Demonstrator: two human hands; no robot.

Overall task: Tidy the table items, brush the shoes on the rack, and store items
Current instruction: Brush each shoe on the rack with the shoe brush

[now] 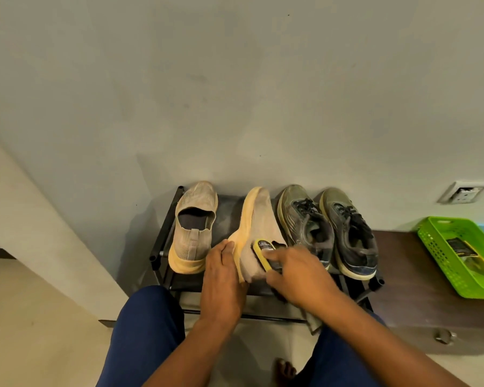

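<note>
On the top shelf of a black shoe rack (162,236) a beige slip-on shoe (259,219) with a yellowed sole is tipped on its side. My left hand (222,272) grips its heel and sole. My right hand (296,272) holds a yellow-edged shoe brush (264,251) pressed against the shoe's upper near the heel. Its matching beige shoe (193,224) stands upright at the left of the shelf. Two dark olive lace-up sneakers (305,222) (349,230) stand at the right.
A green plastic basket (442,247) with a packet inside sits on a dark wooden unit (403,289) to the right of the rack. A wall socket (463,192) is above it. A grey cloth hangs below my right wrist. My knees in blue trousers frame the rack.
</note>
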